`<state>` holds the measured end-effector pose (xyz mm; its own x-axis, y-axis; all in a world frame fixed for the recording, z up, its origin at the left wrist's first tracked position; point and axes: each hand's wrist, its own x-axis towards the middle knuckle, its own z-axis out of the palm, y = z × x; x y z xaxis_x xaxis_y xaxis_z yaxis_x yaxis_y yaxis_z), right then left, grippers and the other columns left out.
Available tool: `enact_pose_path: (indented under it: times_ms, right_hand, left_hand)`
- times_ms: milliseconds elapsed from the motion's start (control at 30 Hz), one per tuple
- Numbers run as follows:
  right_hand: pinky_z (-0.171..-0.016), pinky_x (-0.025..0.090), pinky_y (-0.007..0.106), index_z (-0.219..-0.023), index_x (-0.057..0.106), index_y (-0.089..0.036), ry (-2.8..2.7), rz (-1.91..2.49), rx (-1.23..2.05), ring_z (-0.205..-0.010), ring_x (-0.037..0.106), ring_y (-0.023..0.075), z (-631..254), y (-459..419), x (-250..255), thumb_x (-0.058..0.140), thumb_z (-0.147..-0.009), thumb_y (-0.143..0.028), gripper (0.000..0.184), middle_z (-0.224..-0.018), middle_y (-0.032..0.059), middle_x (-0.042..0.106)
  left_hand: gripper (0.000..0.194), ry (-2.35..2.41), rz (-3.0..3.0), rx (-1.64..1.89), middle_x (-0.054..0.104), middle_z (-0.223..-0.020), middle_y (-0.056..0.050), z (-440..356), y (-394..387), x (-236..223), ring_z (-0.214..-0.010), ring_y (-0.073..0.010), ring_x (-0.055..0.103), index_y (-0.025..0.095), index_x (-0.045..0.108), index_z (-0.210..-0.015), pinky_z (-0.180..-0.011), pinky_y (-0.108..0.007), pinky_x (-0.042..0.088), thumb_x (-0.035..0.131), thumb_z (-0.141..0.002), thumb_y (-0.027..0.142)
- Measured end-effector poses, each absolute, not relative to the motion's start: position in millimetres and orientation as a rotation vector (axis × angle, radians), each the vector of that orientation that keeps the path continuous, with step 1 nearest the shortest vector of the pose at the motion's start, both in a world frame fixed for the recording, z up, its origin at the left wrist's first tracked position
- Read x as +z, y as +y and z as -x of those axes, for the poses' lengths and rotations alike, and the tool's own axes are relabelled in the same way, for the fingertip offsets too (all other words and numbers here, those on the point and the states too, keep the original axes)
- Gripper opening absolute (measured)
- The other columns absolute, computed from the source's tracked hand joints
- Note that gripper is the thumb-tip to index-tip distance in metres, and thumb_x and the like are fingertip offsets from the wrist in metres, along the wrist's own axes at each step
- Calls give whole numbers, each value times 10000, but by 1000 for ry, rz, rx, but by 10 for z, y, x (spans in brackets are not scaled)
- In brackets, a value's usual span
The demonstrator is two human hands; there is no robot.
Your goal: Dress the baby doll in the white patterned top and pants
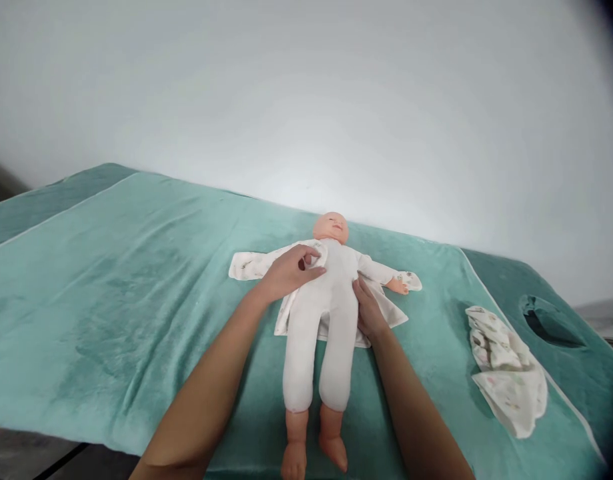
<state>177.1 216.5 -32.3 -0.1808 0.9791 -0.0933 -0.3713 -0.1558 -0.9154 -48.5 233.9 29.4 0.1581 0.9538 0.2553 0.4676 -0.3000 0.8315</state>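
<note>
A baby doll (343, 283) in a white body suit lies on its back, head away from me and bare feet towards me. Under it is spread an open white printed shirt (249, 265). The doll's arm on the right is in a sleeve, its hand showing at the cuff; the sleeve on the left lies out flat. My left hand (291, 268) is over the doll's chest at the shirt's front edge, thumb and fingers apart. Against the right side of the doll's waist, my right hand (370, 308) grips the torso, some fingers hidden behind it.
A crumpled white printed cloth garment (509, 370) lies to the right. The green padded table (136, 300) has a face hole (551, 323) at its right end. A pale wall (306, 100) stands behind the far edge.
</note>
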Motion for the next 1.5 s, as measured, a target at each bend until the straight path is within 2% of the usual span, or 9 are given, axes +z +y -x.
enact_pose_path:
  times_ms: [167, 333, 500, 667, 767, 900, 1100, 1300, 1500]
  right_hand:
    - [-1011, 531, 374, -1275, 615, -295, -912, 888, 1623, -1207, 617, 222, -1783, 2180, -334, 684, -841, -500, 485, -1327, 2, 652]
    - [-1053, 501, 371, -1225, 642, -228, -846, 809, 1606, -1237, 592, 243, -1796, 2177, -369, 714, -813, -461, 479, -1299, 46, 665]
    - [-1062, 500, 390, -1179, 653, -266, -841, 764, 1600, -1231, 594, 231, -1795, 2167, -324, 747, -771, -465, 463, -1275, 23, 676]
    - [-1010, 527, 360, -1193, 629, -263, -860, 708, 1615, -1160, 627, 201, -1829, 2224, -414, 731, -787, -461, 464, -1279, 21, 669]
    - [-970, 544, 344, -1170, 629, -243, -855, 704, 1588, -1099, 649, 195, -1836, 2264, -492, 728, -787, -458, 450, -1220, 31, 695]
    - [-940, 552, 328, -1134, 636, -237, -857, 672, 1593, -1047, 659, 189, -1836, 2274, -504, 739, -779, -437, 421, -1179, 29, 706]
    - [-927, 548, 314, -1155, 620, -223, -871, 692, 1600, -1024, 656, 181, -1847, 2257, -460, 740, -760, -451, 472, -1127, 34, 718]
    - [-948, 526, 303, -1135, 634, -202, -921, 779, 1521, -1024, 648, 164, -1843, 2263, -467, 710, -766, -501, 482, -1158, 39, 710]
    - [-993, 495, 313, -1129, 646, -207, -924, 819, 1477, -1106, 622, 171, -1840, 2283, -503, 708, -758, -508, 482, -1213, 40, 693]
  left_hand:
    - [232, 1951, -2019, 945, 657, -999, -70, 232, 2306, 216, -917, -214, 615, 206, 616, -1088, -778, -318, 439, 453, -959, 310]
    - [298, 2265, -2086, 645, 677, -1031, -113, 36, 2225, 391, -930, -277, 647, 192, 590, -1106, -739, -351, 436, 343, -994, 316]
    - [194, 2226, -1880, 817, 683, -929, -100, -119, 2192, 683, -914, -278, 644, 190, 604, -979, -743, -340, 427, 434, -923, 267]
    - [176, 2024, -1355, 1192, 658, -854, -62, -95, 2363, 766, -752, -188, 599, 184, 583, -865, -637, -278, 417, 413, -874, 229]
    - [175, 2044, -1341, 1153, 652, -826, -63, -57, 2399, 767, -681, -176, 571, 179, 587, -861, -583, -276, 394, 416, -857, 214]
    - [230, 2153, -1452, 1042, 682, -888, -78, -58, 2334, 777, -786, -234, 624, 203, 598, -1036, -674, -314, 431, 497, -831, 222]
    - [400, 2329, -1706, 649, 637, -1248, -135, -215, 2218, 733, -1098, -297, 628, 227, 482, -1270, -842, -371, 473, 499, -890, 351]
    - [458, 2376, -1700, 486, 642, -1211, -152, -223, 1930, 675, -1089, -293, 632, 197, 462, -1298, -799, -372, 480, 406, -853, 109]
    - [439, 2436, -1833, 436, 576, -1265, -140, -66, 1743, 649, -1056, -257, 614, 206, 519, -1241, -769, -346, 485, 389, -845, 66]
